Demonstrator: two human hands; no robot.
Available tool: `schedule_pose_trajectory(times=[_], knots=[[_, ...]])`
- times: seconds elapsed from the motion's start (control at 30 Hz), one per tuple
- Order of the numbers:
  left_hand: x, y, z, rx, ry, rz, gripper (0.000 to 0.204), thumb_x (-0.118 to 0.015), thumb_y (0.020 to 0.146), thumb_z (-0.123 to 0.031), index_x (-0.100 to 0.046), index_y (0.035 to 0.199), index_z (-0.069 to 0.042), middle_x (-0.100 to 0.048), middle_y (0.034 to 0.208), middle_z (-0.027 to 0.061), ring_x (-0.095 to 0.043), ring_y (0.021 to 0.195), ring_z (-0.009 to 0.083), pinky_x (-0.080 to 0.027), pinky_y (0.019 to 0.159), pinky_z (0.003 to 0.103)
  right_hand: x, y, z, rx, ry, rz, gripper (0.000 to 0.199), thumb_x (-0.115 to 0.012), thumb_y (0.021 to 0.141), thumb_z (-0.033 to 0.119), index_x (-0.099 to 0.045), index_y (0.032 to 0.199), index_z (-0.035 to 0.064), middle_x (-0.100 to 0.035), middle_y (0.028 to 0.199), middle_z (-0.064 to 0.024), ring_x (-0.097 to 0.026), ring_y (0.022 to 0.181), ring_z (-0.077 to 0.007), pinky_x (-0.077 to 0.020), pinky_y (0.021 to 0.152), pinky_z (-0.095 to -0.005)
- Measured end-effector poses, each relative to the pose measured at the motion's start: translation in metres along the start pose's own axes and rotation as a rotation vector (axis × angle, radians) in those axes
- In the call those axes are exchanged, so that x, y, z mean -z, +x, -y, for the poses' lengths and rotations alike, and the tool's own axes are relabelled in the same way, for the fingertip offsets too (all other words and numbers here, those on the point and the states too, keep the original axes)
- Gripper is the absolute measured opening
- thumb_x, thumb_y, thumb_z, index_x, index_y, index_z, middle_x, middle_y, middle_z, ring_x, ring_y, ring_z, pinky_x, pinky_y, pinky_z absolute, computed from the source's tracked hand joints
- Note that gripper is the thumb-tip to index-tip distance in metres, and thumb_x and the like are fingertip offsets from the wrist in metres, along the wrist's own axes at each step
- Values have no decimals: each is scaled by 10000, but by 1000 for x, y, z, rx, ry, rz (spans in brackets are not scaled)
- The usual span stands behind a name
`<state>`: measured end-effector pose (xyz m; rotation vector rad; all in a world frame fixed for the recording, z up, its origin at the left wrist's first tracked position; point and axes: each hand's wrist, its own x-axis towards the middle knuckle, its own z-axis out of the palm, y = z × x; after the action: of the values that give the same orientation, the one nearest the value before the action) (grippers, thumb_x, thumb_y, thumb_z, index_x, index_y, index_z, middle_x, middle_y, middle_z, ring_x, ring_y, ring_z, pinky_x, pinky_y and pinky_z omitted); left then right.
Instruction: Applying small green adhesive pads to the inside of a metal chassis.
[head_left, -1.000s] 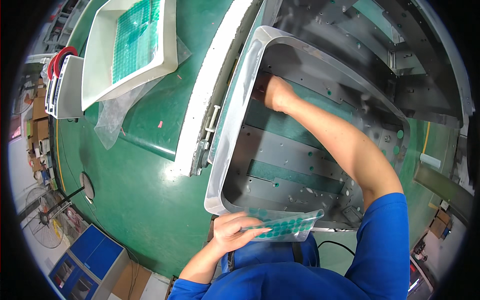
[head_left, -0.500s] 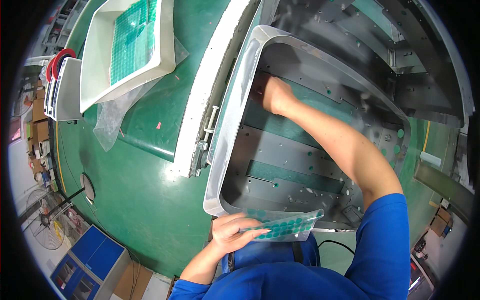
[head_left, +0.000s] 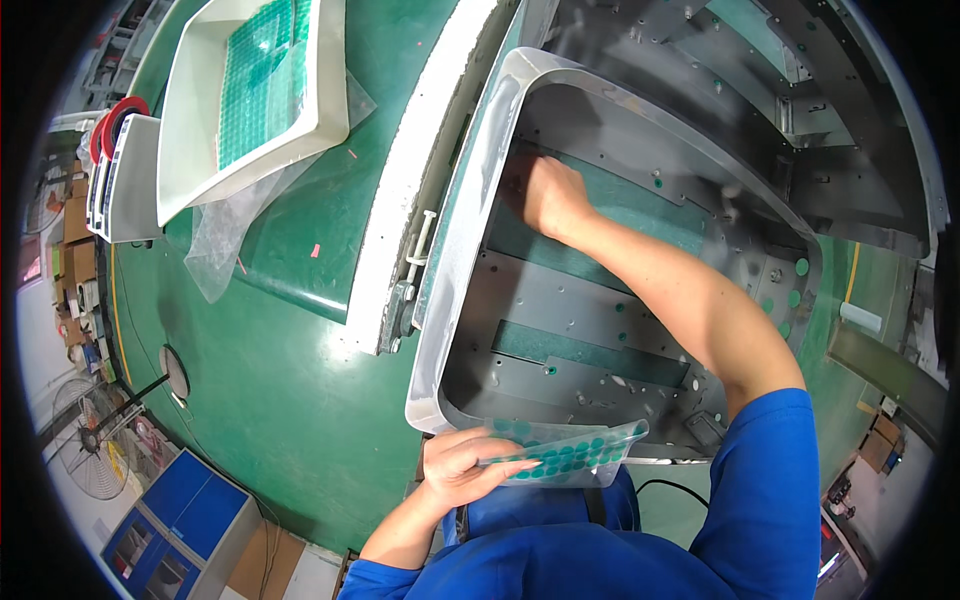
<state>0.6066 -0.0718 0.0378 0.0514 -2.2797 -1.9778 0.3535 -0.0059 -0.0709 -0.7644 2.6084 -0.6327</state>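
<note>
My left hand is closed on a clear sheet of green round stickers, thumb on top, just outside the near edge of a grey metal housing. The sheet curls up at its right end. My right arm reaches across the housing's opening, and my right hand is at the inner left wall with its fingers curled. Shadow covers the fingertips, so whatever they hold or press cannot be made out. Several green dots sit on the inner panels, and larger green discs show on the right wall.
On a green-topped table at the left stands a white bin with green sticker sheets. Tape rolls sit beside it. Another dark metal housing stands at the far right. A fan and blue cabinet are lower left.
My right hand has shifted slightly, staying at the inner left wall. My left hand and the sticker sheet are almost unmoved.
</note>
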Motion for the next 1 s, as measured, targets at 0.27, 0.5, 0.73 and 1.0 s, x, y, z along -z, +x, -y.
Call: schedule_pose_trajectory(times=[0.27,0.5,0.73,1.0], knots=[[-1,0,1,-2,-6,-10,194,-746,624,-62,-592,730,-12,-602,602,83,-519,437,116,-376,369,202,-2,-3,0,-69,2,6,158,-577,707,165,-645,844,126,-611,812,-145,-565,786,-340,-461,663,-406],[-1,0,1,-12,14,-18,199,-750,619,-60,-593,732,-12,-593,587,77,-515,432,112,-370,366,200,2,-3,7,-191,-52,-17,175,-566,709,97,-645,863,76,-614,803,-160,-579,757,-332,-465,658,-371],[-2,1,0,9,20,-13,187,-751,617,-61,-601,719,-14,-584,572,69,-507,427,104,-361,364,197,1,0,-24,112,503,-87,202,-514,701,-36,-592,885,-5,-589,699,-120,-563,628,-213,-446,610,-300],[-3,-4,-3,96,-4,-71,179,-756,603,-56,-606,687,-6,-590,585,81,-529,460,122,-387,407,211,-19,-38,-12,605,-247,-249,383,-528,598,32,-566,976,-13,-512,1035,-159,-490,839,-277,-436,734,-342]])
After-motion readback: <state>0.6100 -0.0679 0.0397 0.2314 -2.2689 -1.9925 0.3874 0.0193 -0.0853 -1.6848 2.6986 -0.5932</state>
